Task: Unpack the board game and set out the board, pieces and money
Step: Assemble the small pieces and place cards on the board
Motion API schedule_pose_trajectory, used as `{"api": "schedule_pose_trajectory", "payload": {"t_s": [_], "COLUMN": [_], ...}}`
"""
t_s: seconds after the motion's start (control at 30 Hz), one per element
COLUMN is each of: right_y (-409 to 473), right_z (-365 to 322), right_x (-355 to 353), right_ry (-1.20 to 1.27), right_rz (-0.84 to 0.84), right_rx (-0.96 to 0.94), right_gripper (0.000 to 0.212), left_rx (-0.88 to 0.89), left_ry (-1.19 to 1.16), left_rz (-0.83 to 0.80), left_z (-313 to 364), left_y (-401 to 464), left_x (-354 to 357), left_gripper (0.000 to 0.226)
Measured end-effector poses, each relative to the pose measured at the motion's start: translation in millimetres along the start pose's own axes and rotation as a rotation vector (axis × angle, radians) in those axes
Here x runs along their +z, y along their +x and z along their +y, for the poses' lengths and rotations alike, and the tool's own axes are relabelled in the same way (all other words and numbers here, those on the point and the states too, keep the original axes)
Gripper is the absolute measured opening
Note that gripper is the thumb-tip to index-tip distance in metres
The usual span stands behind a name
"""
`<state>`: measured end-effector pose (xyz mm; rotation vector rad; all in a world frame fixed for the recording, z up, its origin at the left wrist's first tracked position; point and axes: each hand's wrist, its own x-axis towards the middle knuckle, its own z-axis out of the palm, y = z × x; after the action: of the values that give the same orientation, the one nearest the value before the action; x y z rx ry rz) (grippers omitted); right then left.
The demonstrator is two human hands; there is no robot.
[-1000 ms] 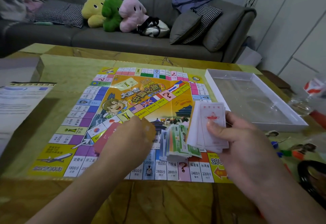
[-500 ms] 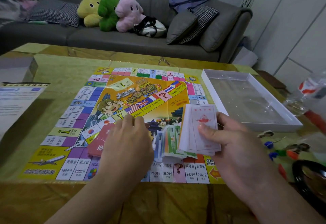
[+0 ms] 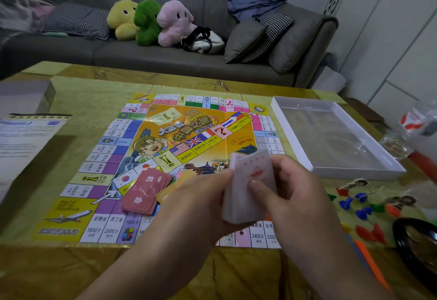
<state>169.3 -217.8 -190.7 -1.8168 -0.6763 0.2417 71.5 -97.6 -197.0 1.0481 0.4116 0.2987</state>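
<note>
Pale pink cards [image 3: 250,188] are now being gripped by both hands above the board's [image 3: 151,158] near edge: the left hand [image 3: 201,205] is joining the right hand [image 3: 293,195], leaving the red cards [image 3: 144,193] lying on the board. Squaring the stack seems underway.

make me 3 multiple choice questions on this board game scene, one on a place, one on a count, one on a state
1. Where does the red card pile lie?
A. on the game board
B. in the white box tray
C. on the sofa

2. How many plush toys sit in a row on the sofa?
A. two
B. three
C. five

3. What is the state of the white box tray?
A. shut with a lid
B. full of cards
C. open, nothing seen inside

Answers:
1. A, the pile rests on the game board, left of the left hand.
2. B, yellow, green, pink.
3. C, its bare floor shows, no lid on it.
</note>
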Motion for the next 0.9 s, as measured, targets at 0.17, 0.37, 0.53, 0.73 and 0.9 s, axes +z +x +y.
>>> {"api": "schedule_pose_trajectory", "payload": {"t_s": [0.17, 0.37, 0.53, 0.73, 0.9], "right_y": [1.8, 8.7, 11.3, 11.4, 20.2], "right_z": [3.9, 10.9, 15.1, 14.8, 17.8], "right_x": [-2.7, -2.3, -2.8, -6.5, -22.2], "right_ry": [0.067, 0.339, 0.357, 0.314, 0.365], "right_rz": [0.008, -0.086, -0.061, -0.026, 0.034], "right_rx": [0.058, 0.292, 0.322, 0.312, 0.338], "right_gripper": [0.018, 0.019, 0.022, 0.018, 0.017], "left_rx": [0.059, 0.123, 0.106, 0.054, 0.065], "left_ry": [0.203, 0.195, 0.237, 0.258, 0.821], "left_rz": [0.073, 0.163, 0.212, 0.274, 0.468], "left_z": [2.1, 3.9, 5.9, 11.6, 26.9], "left_y": [2.3, 3.2, 4.0, 5.5, 24.2], "left_x": [-0.8, -5.2, -4.2, -7.2, -43.4], "left_gripper": [0.024, 0.029, 0.023, 0.029, 0.022]}}
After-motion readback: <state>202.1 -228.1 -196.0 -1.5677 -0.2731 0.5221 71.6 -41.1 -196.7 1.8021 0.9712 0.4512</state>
